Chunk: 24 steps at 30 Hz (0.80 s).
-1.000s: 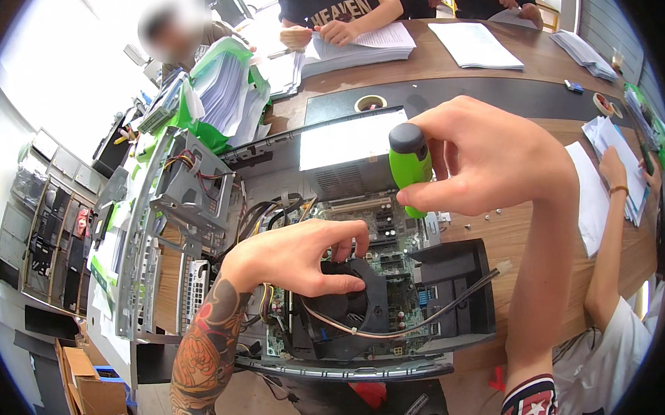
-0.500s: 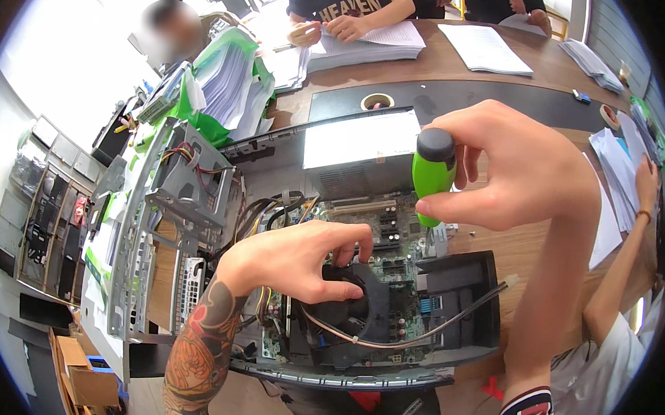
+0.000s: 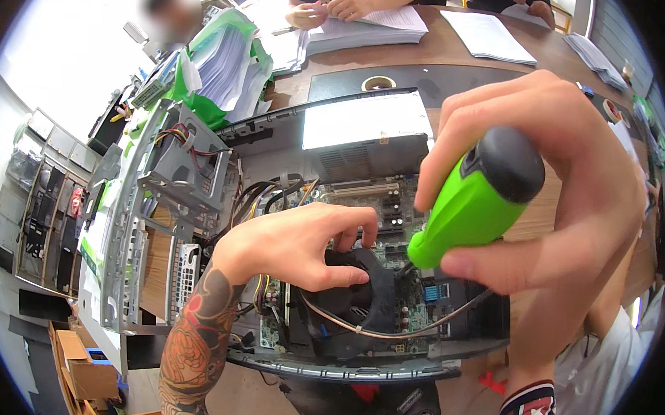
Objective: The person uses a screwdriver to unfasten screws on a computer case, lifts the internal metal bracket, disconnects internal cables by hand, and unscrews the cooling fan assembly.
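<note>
My right hand (image 3: 573, 205) grips a screwdriver (image 3: 468, 211) with a bright green handle and black end cap. The tool is tilted, its cap up toward the right; its tip is hidden or too small to make out. My left hand (image 3: 300, 243) has its thumb and fingers curled on the rim of a black cooling fan (image 3: 379, 296). That fan sits over the green motherboard (image 3: 409, 317) inside an open computer case (image 3: 339, 371). A thin cable (image 3: 385, 348) loops across the front of the fan.
A silver power supply (image 3: 366, 130) fills the case's far side, and a metal drive bracket (image 3: 184, 166) rises at left. Beyond lie a tape roll (image 3: 378, 83), paper stacks (image 3: 371, 35) and a green bag of papers (image 3: 219, 66). Other people sit around the table.
My right hand and the screwdriver have come closer to the camera and lower right, and the tool now leans more. The fan looks slightly shifted to the right under my left hand.
</note>
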Available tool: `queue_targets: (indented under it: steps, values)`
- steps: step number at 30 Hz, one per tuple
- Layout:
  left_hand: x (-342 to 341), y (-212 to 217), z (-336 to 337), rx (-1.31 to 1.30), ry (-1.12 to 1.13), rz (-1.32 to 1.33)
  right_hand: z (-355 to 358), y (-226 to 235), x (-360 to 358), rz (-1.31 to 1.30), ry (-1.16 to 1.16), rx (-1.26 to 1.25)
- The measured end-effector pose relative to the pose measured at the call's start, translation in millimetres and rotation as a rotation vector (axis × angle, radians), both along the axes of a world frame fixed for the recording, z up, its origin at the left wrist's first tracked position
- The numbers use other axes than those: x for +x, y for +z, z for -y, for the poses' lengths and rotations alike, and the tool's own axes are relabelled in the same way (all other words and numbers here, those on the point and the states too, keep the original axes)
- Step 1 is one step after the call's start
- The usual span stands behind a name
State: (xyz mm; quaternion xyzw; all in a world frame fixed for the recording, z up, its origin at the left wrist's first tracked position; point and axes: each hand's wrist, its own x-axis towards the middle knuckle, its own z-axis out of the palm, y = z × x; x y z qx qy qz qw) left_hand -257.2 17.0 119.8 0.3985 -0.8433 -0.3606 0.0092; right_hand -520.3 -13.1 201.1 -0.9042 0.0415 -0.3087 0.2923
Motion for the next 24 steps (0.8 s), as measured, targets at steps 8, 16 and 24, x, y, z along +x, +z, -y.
queue_targets:
  steps: [8, 16, 24]
  values:
    - [-7, 5, 1, 0.008, 0.007, -0.004, -9, -1, 1, -0.036, 0.047, -0.058]
    - [1, -3, 0, 0.057, -0.040, -0.180, -16, -7, 5, 0.042, 0.078, -0.041]
    - [0, 3, -3, 0.115, -0.066, -0.117, -17, -7, 6, 0.083, 0.092, -0.049]
